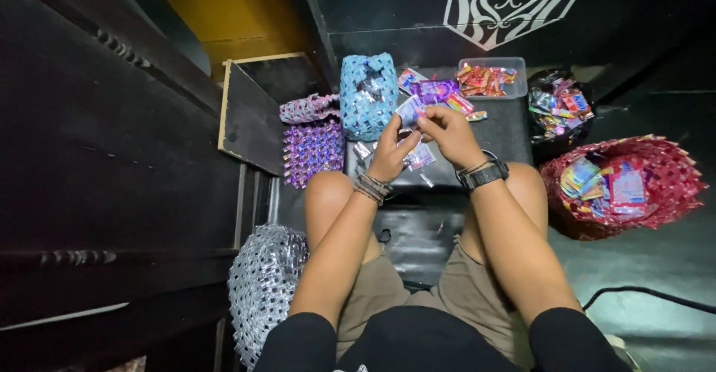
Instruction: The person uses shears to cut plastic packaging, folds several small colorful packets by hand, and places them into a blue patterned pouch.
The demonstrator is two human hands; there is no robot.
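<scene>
Two hands meet over the knees on one small wrapper strip (411, 111): the left hand (391, 150) pinches its lower edge, the right hand (448, 129) closes its fingers on the top. Just beyond stands a blue woven bag (368, 94) on a dark surface (507, 129), with a clear tray (492, 79) of wrappers near it. A purple woven piece (312, 150) lies to the left, a red basket (664, 174) of wrappers well apart to the right, and a silver woven bag (265, 282) beside the left thigh.
</scene>
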